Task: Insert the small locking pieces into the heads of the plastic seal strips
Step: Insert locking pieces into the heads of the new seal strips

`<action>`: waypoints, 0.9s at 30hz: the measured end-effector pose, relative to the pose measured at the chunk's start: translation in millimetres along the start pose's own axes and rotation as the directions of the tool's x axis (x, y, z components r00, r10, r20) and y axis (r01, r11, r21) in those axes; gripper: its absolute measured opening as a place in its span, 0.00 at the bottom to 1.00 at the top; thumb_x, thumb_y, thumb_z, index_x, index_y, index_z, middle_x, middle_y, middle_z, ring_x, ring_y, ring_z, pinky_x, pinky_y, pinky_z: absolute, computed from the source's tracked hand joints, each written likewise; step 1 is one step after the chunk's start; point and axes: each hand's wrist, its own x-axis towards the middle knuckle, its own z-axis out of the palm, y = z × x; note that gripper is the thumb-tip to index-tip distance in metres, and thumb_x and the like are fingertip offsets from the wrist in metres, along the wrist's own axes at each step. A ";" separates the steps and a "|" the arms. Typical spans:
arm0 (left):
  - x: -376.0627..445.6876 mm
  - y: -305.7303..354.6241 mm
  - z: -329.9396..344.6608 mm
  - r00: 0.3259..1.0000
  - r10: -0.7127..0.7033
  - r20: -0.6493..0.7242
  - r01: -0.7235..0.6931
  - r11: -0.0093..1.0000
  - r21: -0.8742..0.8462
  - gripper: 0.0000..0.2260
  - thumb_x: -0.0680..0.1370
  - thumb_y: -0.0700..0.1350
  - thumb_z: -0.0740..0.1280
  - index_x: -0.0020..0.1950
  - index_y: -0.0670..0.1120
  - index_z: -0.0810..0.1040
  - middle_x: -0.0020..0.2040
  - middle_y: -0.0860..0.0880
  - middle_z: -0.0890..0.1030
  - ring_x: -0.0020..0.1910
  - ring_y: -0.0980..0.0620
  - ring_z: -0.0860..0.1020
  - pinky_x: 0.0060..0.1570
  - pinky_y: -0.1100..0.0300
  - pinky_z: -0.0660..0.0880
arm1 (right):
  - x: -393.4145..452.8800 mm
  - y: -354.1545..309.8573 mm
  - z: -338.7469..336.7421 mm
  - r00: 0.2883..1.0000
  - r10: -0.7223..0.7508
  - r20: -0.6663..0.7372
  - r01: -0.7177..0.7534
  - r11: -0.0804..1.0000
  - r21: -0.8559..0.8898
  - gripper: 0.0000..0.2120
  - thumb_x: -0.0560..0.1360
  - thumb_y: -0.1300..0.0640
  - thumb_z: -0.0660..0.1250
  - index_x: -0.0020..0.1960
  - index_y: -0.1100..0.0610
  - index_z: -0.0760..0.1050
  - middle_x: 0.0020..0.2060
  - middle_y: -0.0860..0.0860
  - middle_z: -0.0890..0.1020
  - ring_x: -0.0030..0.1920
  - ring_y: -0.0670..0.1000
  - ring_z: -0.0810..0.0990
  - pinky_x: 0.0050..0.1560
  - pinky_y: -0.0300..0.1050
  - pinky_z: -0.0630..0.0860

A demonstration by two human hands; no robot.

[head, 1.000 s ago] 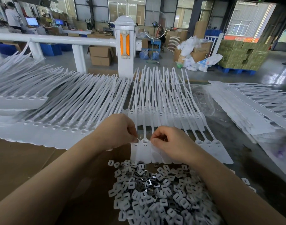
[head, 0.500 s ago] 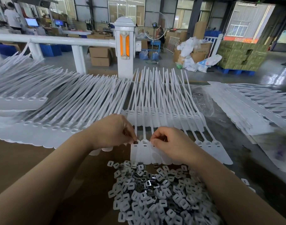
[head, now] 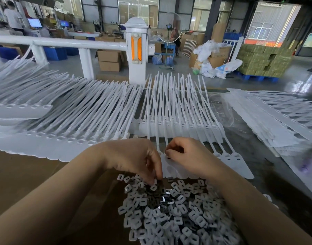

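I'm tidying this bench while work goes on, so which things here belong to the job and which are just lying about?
Job:
- locking pieces, heaped nearest the person
- seal strips, fanned across the bench
- left hand, fingers down in the heap
- right hand, fingertips on a strip head

Lying about:
- clear plastic bag
- white railing
- cardboard boxes

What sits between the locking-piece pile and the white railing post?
In the head view, between the pile of locking pieces and the post lie both hands, left and right, then rows of seal strips.
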 end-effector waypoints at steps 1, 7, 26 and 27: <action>0.2 0.0 0.5 1.000 -0.002 0.007 0.002 1.000 0.000 0.07 0.72 0.40 0.75 0.48 0.50 0.85 0.40 0.55 0.84 0.36 0.64 0.78 0.44 0.75 0.70 | 0.2 0.0 0.0 1.000 0.001 0.001 -0.001 1.000 0.000 0.04 0.79 0.50 0.67 0.51 0.48 0.79 0.44 0.43 0.83 0.45 0.42 0.81 0.47 0.40 0.78; 2.3 1.2 1.4 1.000 -0.015 -0.010 0.015 1.000 0.026 0.07 0.72 0.43 0.75 0.41 0.54 0.82 0.38 0.58 0.83 0.37 0.64 0.80 0.43 0.76 0.71 | -0.2 0.7 0.6 1.000 0.002 0.010 -0.002 1.000 -0.004 0.03 0.79 0.50 0.67 0.51 0.47 0.79 0.44 0.42 0.82 0.45 0.42 0.80 0.46 0.39 0.77; 13.9 -14.2 -1.3 0.810 -0.294 -0.508 0.356 0.934 0.027 0.04 0.78 0.47 0.69 0.43 0.53 0.80 0.39 0.57 0.80 0.40 0.59 0.77 0.38 0.65 0.71 | 0.6 1.6 1.7 1.000 0.001 0.011 -0.001 1.000 0.004 0.02 0.79 0.50 0.66 0.48 0.44 0.78 0.42 0.42 0.81 0.43 0.41 0.79 0.40 0.35 0.73; 14.0 -14.0 -0.9 0.813 -0.296 -0.502 0.360 0.932 0.035 0.04 0.78 0.47 0.69 0.43 0.53 0.80 0.39 0.57 0.79 0.40 0.59 0.77 0.37 0.66 0.70 | 0.8 2.1 1.7 1.000 -0.001 0.009 0.001 1.000 0.000 0.02 0.79 0.50 0.66 0.48 0.44 0.78 0.42 0.42 0.81 0.43 0.41 0.79 0.41 0.35 0.73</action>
